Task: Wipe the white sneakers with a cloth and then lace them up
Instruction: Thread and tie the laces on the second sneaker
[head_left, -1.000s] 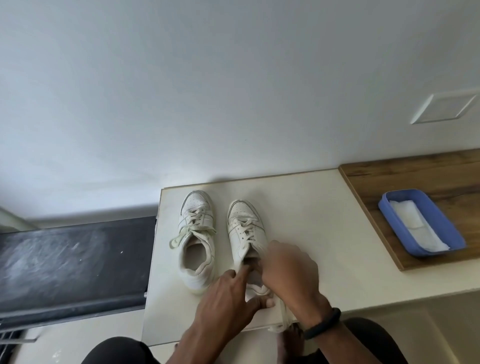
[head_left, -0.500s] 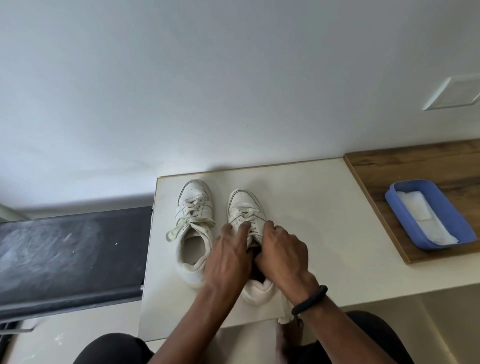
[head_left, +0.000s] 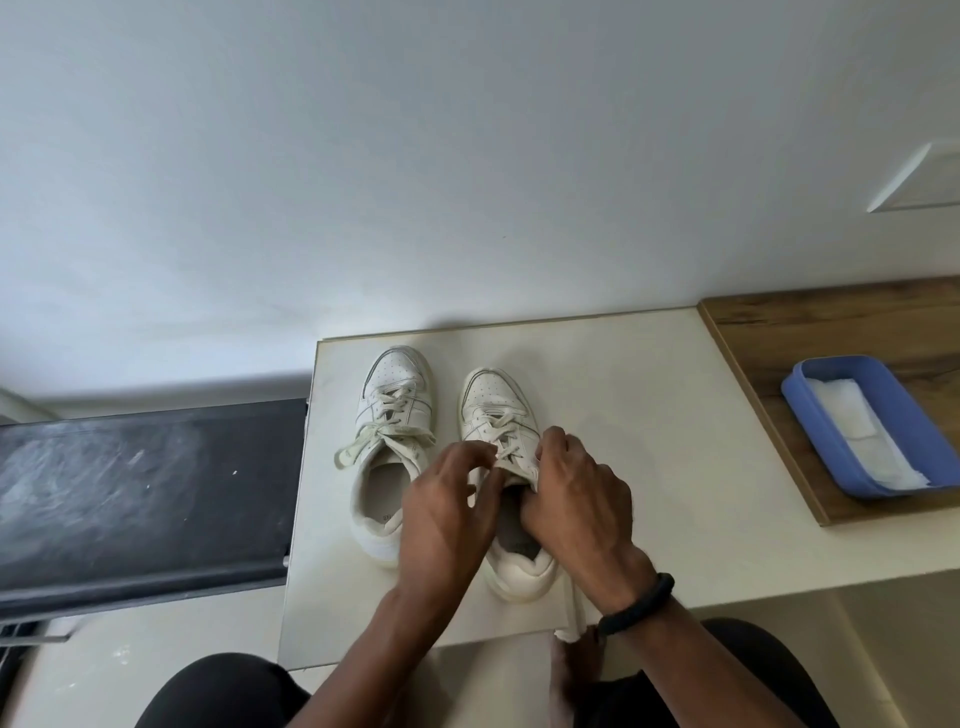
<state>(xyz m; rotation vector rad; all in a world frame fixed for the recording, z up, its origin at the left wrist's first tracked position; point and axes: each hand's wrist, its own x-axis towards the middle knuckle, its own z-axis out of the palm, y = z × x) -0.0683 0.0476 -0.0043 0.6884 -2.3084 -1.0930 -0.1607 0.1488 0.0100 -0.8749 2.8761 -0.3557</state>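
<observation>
Two white sneakers stand side by side on a cream table (head_left: 623, 405), toes pointing away from me. The left sneaker (head_left: 389, 441) has its laces tied in a loose bow. Both my hands work at the upper eyelets of the right sneaker (head_left: 493, 405). My left hand (head_left: 447, 509) pinches the lace beside the tongue. My right hand (head_left: 576, 499), with a black band on the wrist, grips the shoe's right flap and lace. A loose lace end (head_left: 574, 608) hangs over the table's near edge. A white cloth (head_left: 862, 436) lies in a blue tray (head_left: 800, 395).
The blue tray sits on a wooden board (head_left: 779, 322) at the right. A dark flat surface (head_left: 140, 493) lies lower, left of the table. A white wall rises behind. My dark-clad knees are below the table's near edge.
Both hands moved from the shoe's heel opening up to the top eyelets, and my left fingers now pinch the lace. The view shifted slightly downward.
</observation>
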